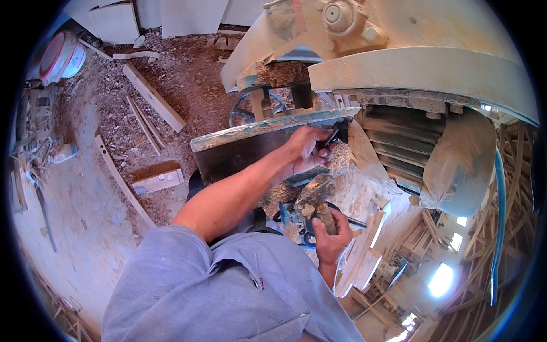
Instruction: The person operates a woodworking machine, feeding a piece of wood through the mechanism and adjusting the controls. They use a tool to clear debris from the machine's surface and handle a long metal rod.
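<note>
My left hand [310, 149] reaches across the edge of a dusty machine table [239, 131]. Its fingers are closed round a small dark piece [334, 135], whose kind I cannot make out. Lower and to the right, my right hand [334, 236] is wrapped round the short wooden handle of a mallet-like tool [315, 192]. Its blocky head is crusted with sawdust and points up, below my left hand. Blue machine parts [293, 219] show behind the tool, partly hidden by it and my body.
A large cream machine housing [421, 65] rises above, with a finned motor [401, 142] on the right. A blue hose [499, 228] hangs there. Wooden boards [154, 97] and a curved strip [119, 176] lie on the sawdust-strewn floor at left, near a white bucket [62, 57].
</note>
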